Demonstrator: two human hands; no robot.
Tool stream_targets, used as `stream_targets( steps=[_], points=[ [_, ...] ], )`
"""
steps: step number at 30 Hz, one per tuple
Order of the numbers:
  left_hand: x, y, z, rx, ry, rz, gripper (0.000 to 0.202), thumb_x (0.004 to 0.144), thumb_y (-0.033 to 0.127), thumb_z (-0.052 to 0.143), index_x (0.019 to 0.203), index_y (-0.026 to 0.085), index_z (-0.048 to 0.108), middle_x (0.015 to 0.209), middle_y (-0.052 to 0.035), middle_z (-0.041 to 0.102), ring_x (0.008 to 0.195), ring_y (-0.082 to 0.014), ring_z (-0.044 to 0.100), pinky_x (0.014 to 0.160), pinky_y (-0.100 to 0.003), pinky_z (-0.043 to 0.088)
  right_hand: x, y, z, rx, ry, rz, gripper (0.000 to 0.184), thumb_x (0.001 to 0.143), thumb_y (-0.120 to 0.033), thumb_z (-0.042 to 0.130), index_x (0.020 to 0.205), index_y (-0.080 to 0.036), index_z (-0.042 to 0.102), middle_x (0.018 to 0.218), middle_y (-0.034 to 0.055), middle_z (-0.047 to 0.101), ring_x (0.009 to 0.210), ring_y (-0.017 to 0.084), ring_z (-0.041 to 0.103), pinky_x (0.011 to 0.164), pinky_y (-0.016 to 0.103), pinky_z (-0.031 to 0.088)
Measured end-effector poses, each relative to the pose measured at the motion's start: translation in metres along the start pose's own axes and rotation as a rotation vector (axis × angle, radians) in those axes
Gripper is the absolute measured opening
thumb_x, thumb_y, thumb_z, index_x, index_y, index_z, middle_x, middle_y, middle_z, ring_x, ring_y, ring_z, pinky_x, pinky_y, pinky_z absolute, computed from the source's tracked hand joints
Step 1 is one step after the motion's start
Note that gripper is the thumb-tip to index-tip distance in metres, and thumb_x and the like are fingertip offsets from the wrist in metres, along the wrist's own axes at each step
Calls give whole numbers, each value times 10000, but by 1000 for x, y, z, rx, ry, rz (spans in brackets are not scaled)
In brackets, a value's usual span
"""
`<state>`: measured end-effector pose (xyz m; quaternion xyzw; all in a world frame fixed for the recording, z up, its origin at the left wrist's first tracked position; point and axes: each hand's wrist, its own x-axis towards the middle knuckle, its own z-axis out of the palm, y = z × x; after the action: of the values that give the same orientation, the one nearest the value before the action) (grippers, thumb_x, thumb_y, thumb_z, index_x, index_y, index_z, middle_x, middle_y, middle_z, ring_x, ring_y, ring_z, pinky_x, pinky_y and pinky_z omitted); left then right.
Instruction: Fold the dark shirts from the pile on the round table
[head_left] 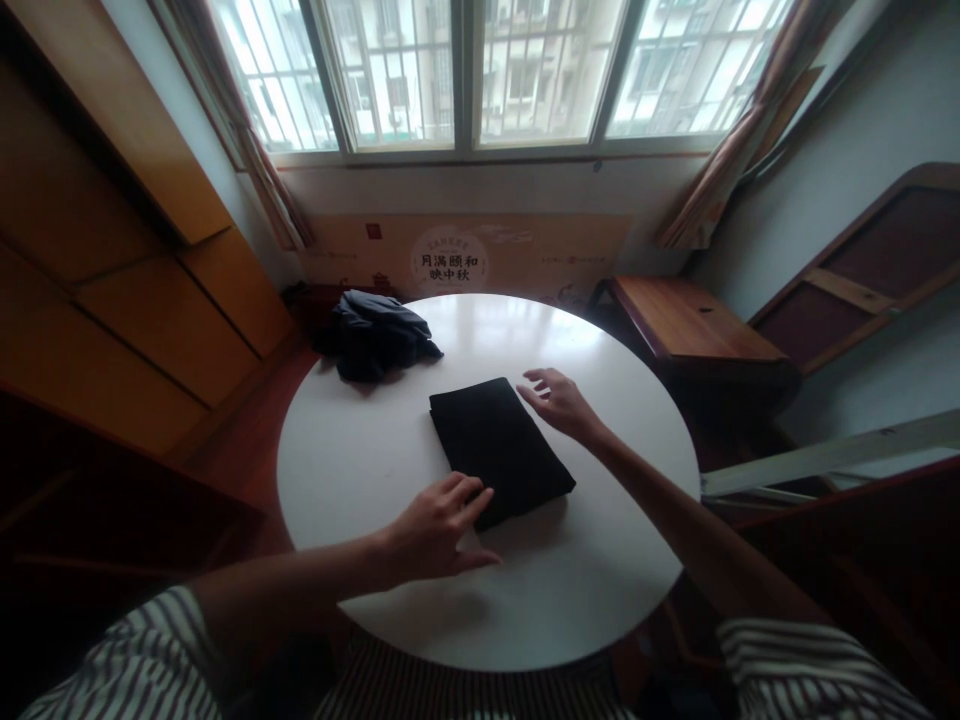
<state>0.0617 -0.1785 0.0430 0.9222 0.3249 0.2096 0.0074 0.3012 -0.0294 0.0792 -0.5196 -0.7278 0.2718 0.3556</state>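
A neatly folded black cloth rectangle [499, 450] lies flat near the middle of the round white table [360, 450], set at a slant to the table's near edge. The left hand [437, 528] rests at the cloth's near corner, fingers loosely spread, the fingertips touching the dark fabric while the thumb lies out on the white tabletop; it pinches nothing. The right hand [559, 402] is at the cloth's far right corner, open and relaxed with fingers slightly apart, just beside the fabric edge; whether it touches the cloth cannot be told. Both forearms come out of striped sleeves [142, 665]. On the table's far left rim, well apart from the folded cloth, sits a crumpled dark blue-grey garment [379, 335]. Beyond the table's right side stands a brown wooden bench [694, 322].
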Motion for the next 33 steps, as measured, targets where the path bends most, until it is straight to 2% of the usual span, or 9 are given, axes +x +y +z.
stream_targets(
  steps=[3, 8, 12, 15, 18, 21, 26, 30, 33],
  points=[
    [-4, 16, 16, 81, -1, -43, 456, 933, 318, 595, 1307, 57, 560, 1175, -202, 608, 1094, -315, 578, 902, -457, 570, 47, 16, 3, 140, -178, 354, 624, 679, -446, 855, 1143, -87, 642, 924, 143, 703, 788, 228, 667, 668, 328, 574],
    [-6, 3, 24, 61, 20, -44, 351, 936, 113, 527, 1281, 72, 580, 1148, -178, 604, 1106, -282, 569, 903, -411, 580, 63, 27, 19, 297, -325, 380, 414, 549, -332, 934, 782, -95, 687, 625, 42, 638, 589, 161, 614, 505, 245, 510],
    [5, -26, 27, 17, 60, -48, 352, 940, 77, 493, 1267, 136, 609, 1211, -165, 594, 1160, -273, 578, 915, -416, 581, 54, 39, 8, 410, -247, 353, 318, 664, -315, 873, 833, -125, 682, 731, 44, 667, 656, 155, 645, 535, 232, 528],
    [27, -54, 36, -25, 96, -114, 338, 958, 113, 492, 1259, 182, 630, 1368, -186, 530, 1124, -267, 641, 894, -422, 589, 51, 55, -20, 425, -129, 373, 320, 706, -311, 850, 896, -142, 656, 786, 51, 675, 657, 161, 655, 531, 255, 547],
    [60, -69, 54, -86, 36, -121, 358, 954, 125, 514, 1292, 191, 615, 1396, -189, 532, 1032, -245, 702, 862, -374, 600, 53, 75, -55, 382, -35, 420, 311, 712, -286, 853, 880, -134, 640, 762, 55, 674, 625, 165, 653, 519, 269, 551],
    [99, -60, 77, -93, -17, -43, 391, 940, 123, 536, 1325, 173, 579, 1365, -186, 567, 1075, -255, 690, 896, -367, 585, 58, 96, -85, 297, 82, 483, 286, 735, -216, 837, 905, -125, 626, 753, 51, 673, 603, 142, 637, 528, 251, 540],
    [166, -18, 108, -32, -68, 115, 373, 957, 163, 527, 1326, 109, 519, 1267, -169, 616, 1019, -226, 679, 869, -335, 568, 66, 131, -117, 75, 267, 594, 231, 841, -193, 743, 1019, -103, 626, 844, 56, 673, 664, 128, 636, 603, 262, 547],
    [209, -2, 113, 47, -74, 31, 153, 963, 201, 537, 1086, 143, 608, 1006, -92, 687, 970, -241, 636, 831, -370, 530, 67, 151, -135, -135, 371, 602, 275, 956, -337, 609, 1161, -154, 615, 1126, 73, 644, 924, 179, 651, 786, 363, 570],
    [222, 0, 115, 105, -46, 9, 112, 970, 205, 522, 978, 149, 619, 955, -85, 685, 1037, -272, 586, 825, -395, 497, 66, 156, -142, -276, 388, 567, 321, 966, -355, 586, 1232, -174, 594, 1227, 98, 618, 1036, 215, 630, 889, 424, 538]
  ],
)
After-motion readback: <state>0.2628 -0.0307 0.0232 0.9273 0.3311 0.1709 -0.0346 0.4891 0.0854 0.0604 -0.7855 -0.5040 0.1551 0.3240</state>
